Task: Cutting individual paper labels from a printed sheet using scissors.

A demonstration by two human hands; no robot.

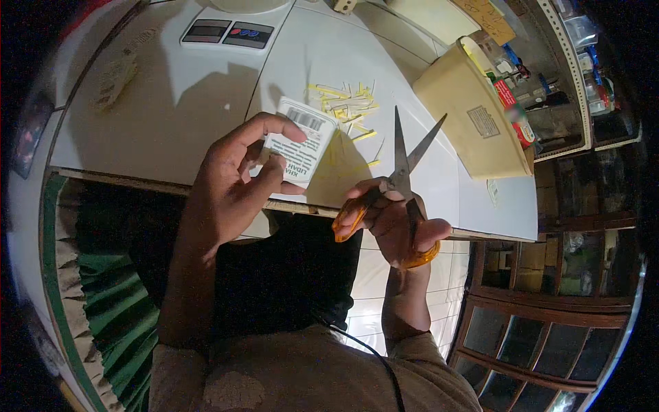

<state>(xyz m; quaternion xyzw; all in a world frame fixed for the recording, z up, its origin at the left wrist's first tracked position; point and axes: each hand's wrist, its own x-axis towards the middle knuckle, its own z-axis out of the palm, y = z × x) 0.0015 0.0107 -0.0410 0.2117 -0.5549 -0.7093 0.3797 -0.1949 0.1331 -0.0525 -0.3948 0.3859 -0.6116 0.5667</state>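
Between the thumb and fingers of my left hand (231, 175) is a white printed label (309, 147) with rounded corners. It bears a barcode and dark writing, and is tilted over the table's front edge. My right hand (394, 221) holds a pair of scissors (406, 165) by its orange handles, thumb through one loop and fingers in the other. The blades stand spread apart, pointing away from me, with nothing between them. Beyond the label, a loose heap of thin yellow and white paper strips (350, 105) lies on the white tabletop (206, 129).
A digital scale (226, 35) stands at the back. A cream plastic bin (463, 103) leans at the right, with a small label piece (493, 191) near its base. Beyond it is a shelf (556, 77) of packaged goods. Green pleated cloth (118, 293) hangs below the table at left.
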